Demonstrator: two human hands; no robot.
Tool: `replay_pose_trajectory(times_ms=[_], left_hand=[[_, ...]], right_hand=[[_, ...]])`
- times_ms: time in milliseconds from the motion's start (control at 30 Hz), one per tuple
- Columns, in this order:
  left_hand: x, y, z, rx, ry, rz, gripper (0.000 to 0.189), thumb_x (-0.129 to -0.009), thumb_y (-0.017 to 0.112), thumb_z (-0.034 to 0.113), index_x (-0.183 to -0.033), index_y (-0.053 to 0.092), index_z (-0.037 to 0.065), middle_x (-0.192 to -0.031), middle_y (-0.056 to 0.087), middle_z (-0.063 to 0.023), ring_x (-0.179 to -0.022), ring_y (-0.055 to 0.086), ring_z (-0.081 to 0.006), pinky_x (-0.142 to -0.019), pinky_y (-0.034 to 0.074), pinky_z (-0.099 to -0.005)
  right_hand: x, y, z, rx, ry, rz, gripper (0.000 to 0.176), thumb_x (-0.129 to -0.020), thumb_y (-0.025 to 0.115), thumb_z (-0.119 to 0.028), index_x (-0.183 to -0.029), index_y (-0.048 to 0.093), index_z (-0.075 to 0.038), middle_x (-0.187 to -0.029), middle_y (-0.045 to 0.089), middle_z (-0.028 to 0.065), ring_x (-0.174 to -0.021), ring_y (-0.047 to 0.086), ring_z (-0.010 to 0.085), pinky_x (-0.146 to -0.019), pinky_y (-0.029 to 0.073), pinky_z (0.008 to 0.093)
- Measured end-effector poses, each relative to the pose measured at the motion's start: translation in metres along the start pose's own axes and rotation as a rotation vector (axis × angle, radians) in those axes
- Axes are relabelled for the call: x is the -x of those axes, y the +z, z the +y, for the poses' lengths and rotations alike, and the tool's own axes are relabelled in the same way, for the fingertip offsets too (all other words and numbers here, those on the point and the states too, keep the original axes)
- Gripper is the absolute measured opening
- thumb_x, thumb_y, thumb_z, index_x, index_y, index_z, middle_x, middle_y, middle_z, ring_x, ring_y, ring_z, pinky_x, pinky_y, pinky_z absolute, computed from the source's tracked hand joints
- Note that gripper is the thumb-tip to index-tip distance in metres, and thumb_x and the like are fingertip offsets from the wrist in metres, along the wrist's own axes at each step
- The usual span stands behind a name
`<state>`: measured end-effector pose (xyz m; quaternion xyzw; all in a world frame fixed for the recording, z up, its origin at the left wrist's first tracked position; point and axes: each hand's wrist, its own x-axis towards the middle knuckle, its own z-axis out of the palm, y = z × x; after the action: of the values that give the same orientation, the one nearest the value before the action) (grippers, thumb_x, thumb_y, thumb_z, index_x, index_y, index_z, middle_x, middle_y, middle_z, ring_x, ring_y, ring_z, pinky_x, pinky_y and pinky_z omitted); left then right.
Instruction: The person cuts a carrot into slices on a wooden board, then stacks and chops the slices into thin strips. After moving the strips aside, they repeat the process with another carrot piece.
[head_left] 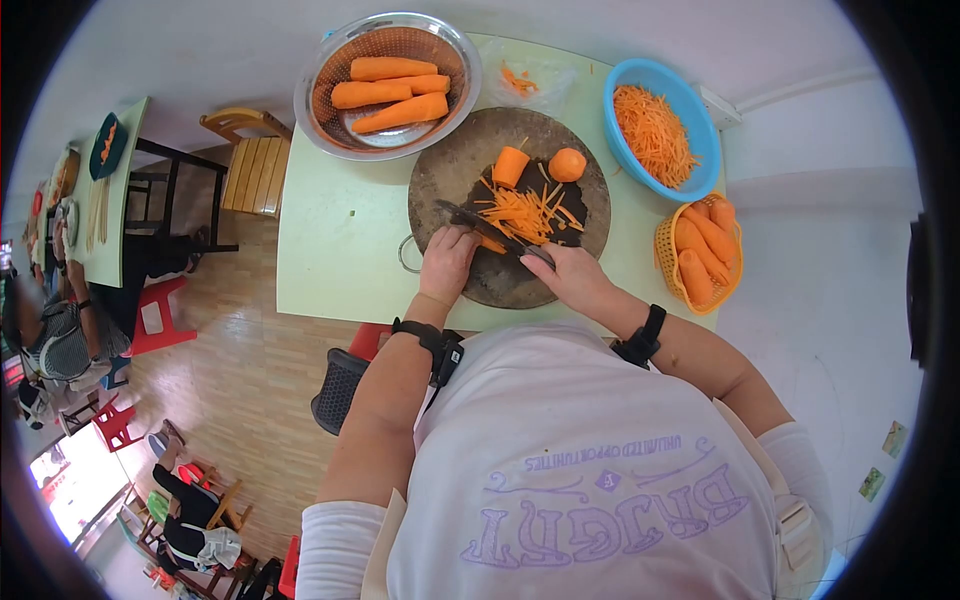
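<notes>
My right hand [572, 278] is closed round the handle of a dark-bladed kitchen knife [470, 217], which lies slantwise over a round wooden chopping board [450, 160]. My left hand [449, 262] has its fingers bent down on the near-left part of the board, close beside the blade. Under its fingertips shows a small piece of carrot [491, 244], partly hidden by the hand and knife. Beyond the blade lies a loose heap of carrot strips [525, 212]. Two cut carrot chunks [510, 167] rest at the far side of the board.
A metal colander [308, 100] with whole carrots stands at the back left. A blue bowl [712, 140] of carrot strips and a yellow basket [664, 250] of carrots are at the right. Carrot scraps lie on a plastic bag [550, 88]. Other people sit far left.
</notes>
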<state>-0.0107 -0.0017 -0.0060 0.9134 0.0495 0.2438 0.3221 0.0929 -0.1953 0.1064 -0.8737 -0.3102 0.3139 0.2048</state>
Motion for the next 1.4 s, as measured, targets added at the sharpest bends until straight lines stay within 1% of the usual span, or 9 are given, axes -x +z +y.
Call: replay_pose_trajectory(times_ms=[67,167,433,567,767,1000,1067,1133,1400], left_hand=[[0.000,0.000,0.001,-0.008,-0.007,-0.005,0.011,-0.077,0.071,0.006,-0.088,0.067,0.008,-0.092,0.064,-0.0074,-0.085,0.061,-0.0288,-0.076,0.051,-0.0386],[-0.002,-0.001,0.003,-0.009,-0.015,0.008,0.012,-0.078,0.071,0.007,-0.089,0.067,0.008,-0.091,0.063,-0.0074,-0.085,0.060,-0.0287,-0.075,0.050,-0.0386],[0.002,-0.004,0.002,-0.007,0.016,-0.010,0.015,-0.077,0.069,0.006,-0.092,0.067,0.008,-0.091,0.061,-0.0063,-0.088,0.058,-0.0273,-0.081,0.048,-0.0388],[0.000,-0.009,0.004,-0.011,0.033,-0.013,0.013,-0.078,0.072,0.008,-0.090,0.067,0.008,-0.091,0.061,-0.0075,-0.086,0.058,-0.0298,-0.078,0.048,-0.0403],[-0.005,-0.008,0.010,-0.069,-0.015,-0.050,0.014,-0.078,0.071,0.011,-0.093,0.069,0.010,-0.090,0.058,-0.0045,-0.088,0.056,-0.0256,-0.080,0.045,-0.0387],[-0.003,-0.004,0.001,-0.104,0.007,-0.080,0.014,-0.078,0.069,0.012,-0.093,0.070,0.013,-0.089,0.057,-0.0028,-0.088,0.055,-0.0243,-0.080,0.044,-0.0382],[-0.002,-0.002,-0.001,-0.090,0.020,-0.078,0.014,-0.078,0.068,0.012,-0.092,0.070,0.013,-0.089,0.057,-0.0029,-0.089,0.055,-0.0245,-0.080,0.044,-0.0386],[-0.003,-0.002,-0.001,-0.116,0.054,-0.045,0.012,-0.077,0.073,0.012,-0.088,0.069,0.012,-0.087,0.059,-0.0050,-0.084,0.056,-0.0267,-0.076,0.045,-0.0386],[-0.004,-0.004,0.001,-0.107,0.043,-0.035,0.012,-0.076,0.074,0.011,-0.087,0.069,0.011,-0.087,0.059,-0.0051,-0.084,0.056,-0.0269,-0.076,0.045,-0.0390]], right_hand=[[0.001,0.000,-0.002,-0.015,0.021,0.005,0.043,-0.097,0.056,-0.041,-0.100,0.066,0.000,-0.086,0.066,0.0216,-0.083,0.064,0.0394,-0.074,0.050,0.0451],[0.000,0.000,-0.001,-0.051,0.029,0.013,0.043,-0.097,0.056,-0.041,-0.099,0.066,0.001,-0.087,0.066,0.0218,-0.084,0.064,0.0395,-0.074,0.050,0.0448],[-0.001,-0.002,0.002,-0.118,0.036,0.038,0.042,-0.097,0.057,-0.040,-0.104,0.066,0.001,-0.089,0.067,0.0213,-0.084,0.064,0.0385,-0.074,0.050,0.0428],[0.000,-0.004,0.004,-0.133,0.021,0.041,0.043,-0.097,0.057,-0.041,-0.105,0.066,0.001,-0.090,0.067,0.0212,-0.085,0.065,0.0381,-0.074,0.050,0.0426],[0.000,-0.004,0.004,-0.085,0.042,-0.017,0.043,-0.097,0.057,-0.041,-0.108,0.066,0.000,-0.090,0.068,0.0210,-0.086,0.065,0.0380,-0.075,0.051,0.0426],[0.002,-0.001,0.008,-0.124,0.018,0.012,0.043,-0.097,0.057,-0.040,-0.106,0.066,0.000,-0.090,0.068,0.0209,-0.085,0.065,0.0382,-0.075,0.051,0.0428],[0.003,-0.003,0.006,-0.093,0.049,-0.034,0.042,-0.097,0.056,-0.040,-0.106,0.066,0.000,-0.089,0.068,0.0210,-0.085,0.065,0.0383,-0.075,0.051,0.0429],[0.003,-0.005,0.005,-0.100,0.041,-0.030,0.043,-0.097,0.056,-0.041,-0.105,0.066,0.000,-0.089,0.068,0.0211,-0.085,0.065,0.0383,-0.074,0.051,0.0428],[0.004,-0.004,0.002,-0.118,0.024,-0.017,0.043,-0.098,0.056,-0.041,-0.101,0.066,0.001,-0.087,0.067,0.0211,-0.082,0.064,0.0388,-0.072,0.050,0.0437]])
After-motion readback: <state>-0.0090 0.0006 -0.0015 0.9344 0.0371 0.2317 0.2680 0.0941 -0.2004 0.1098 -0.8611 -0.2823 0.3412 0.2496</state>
